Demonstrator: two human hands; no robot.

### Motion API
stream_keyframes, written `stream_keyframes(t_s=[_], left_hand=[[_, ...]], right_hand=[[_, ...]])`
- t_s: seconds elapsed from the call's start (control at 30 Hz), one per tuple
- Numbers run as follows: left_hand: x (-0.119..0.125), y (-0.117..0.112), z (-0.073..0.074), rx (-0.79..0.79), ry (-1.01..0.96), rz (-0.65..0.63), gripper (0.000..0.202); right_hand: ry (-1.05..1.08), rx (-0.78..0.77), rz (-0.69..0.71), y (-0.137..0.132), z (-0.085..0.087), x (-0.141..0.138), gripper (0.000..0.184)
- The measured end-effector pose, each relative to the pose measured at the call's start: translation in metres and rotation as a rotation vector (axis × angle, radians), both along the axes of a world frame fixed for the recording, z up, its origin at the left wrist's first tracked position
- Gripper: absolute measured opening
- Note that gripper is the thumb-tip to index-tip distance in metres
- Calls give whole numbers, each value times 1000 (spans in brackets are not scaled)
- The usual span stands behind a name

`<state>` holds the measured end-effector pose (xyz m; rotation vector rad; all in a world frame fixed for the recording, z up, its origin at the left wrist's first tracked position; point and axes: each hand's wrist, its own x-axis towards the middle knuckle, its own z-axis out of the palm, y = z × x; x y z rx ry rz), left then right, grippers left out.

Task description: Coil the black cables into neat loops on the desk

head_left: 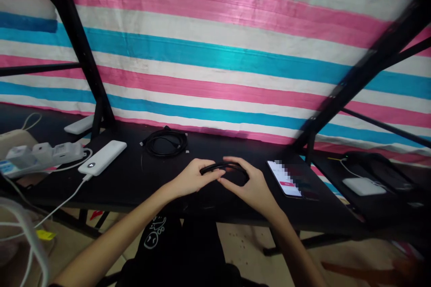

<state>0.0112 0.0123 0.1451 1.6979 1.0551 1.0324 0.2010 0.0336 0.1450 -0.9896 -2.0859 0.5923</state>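
Note:
A black cable [230, 164], wound into a loop, is held between my two hands just above the black table. My left hand [198, 176] grips the loop's left side, thumb and fingers closed around it. On the right side, my right hand [247, 182] has its thumb and fingers curled round the same loop. The cable's ends are hidden in the hands. Beyond my left hand, a second coiled black cable [164, 143] lies on the table with its light metal plugs showing.
To the left lies a white power bank [103, 158] with a cable plugged in, beside a power strip [43, 157] full of chargers. A phone [283, 179] with a lit screen lies to the right. Black metal posts [79, 49] rise before a striped sheet [215, 58].

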Motion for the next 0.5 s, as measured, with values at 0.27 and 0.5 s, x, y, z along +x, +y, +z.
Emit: stream_keyframes(t_s=[0.27, 0.5], left_hand=[[-44, -2, -37, 77, 210, 334, 38], [-86, -37, -89, 129, 739, 1161, 73]], right_hand=[[203, -226, -114, -1, 8, 9, 28], [332, -155, -199, 6, -3, 20, 24]])
